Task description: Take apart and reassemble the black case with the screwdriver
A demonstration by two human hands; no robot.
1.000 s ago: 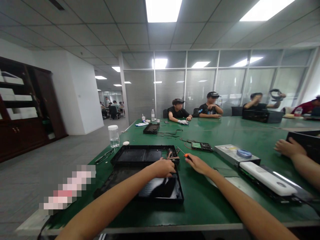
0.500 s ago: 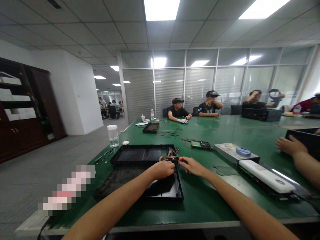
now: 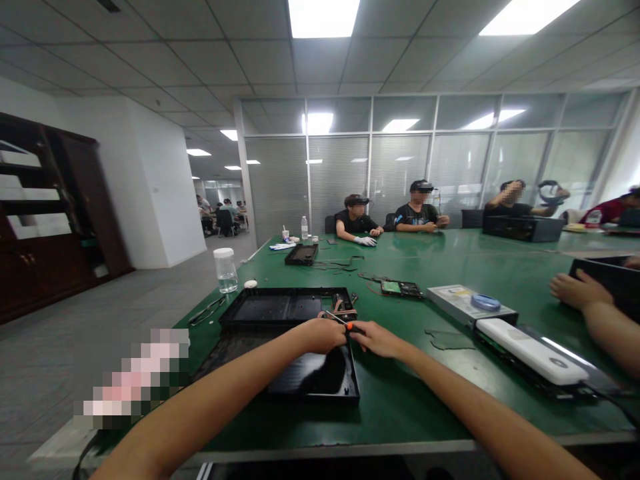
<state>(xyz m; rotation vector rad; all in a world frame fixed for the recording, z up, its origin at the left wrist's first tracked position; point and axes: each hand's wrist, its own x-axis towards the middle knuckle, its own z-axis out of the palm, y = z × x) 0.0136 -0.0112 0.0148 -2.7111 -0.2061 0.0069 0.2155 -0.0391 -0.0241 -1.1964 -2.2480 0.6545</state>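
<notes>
My right hand (image 3: 379, 339) is closed around a screwdriver (image 3: 349, 327) with an orange and black handle. Its thin metal shaft points left and away, over ribbon wires (image 3: 345, 312) at the right of the rear black plastic tray (image 3: 274, 309). My left hand (image 3: 324, 335) is curled right beside the screwdriver, above the front black tray (image 3: 320, 377); its fingertips are hidden, so whatever it grips cannot be seen. My left forearm covers part of the front tray. The two trays lie side by side on the green table (image 3: 400, 407).
Left of the trays are tweezers (image 3: 207, 311), a lidded jar (image 3: 226, 272) and a white cap (image 3: 251, 284). Rightward lie a circuit-board drive (image 3: 401, 288), a metal box (image 3: 470, 305) with a blue tape roll (image 3: 485, 302), and a white device (image 3: 530, 351). Another person's hand (image 3: 583, 290) is at right.
Both hands have shifted left, and the screwdriver's shaft now lies lower and further left. The front tray has slid slightly left. A person across the table has lowered a hand from the head.
</notes>
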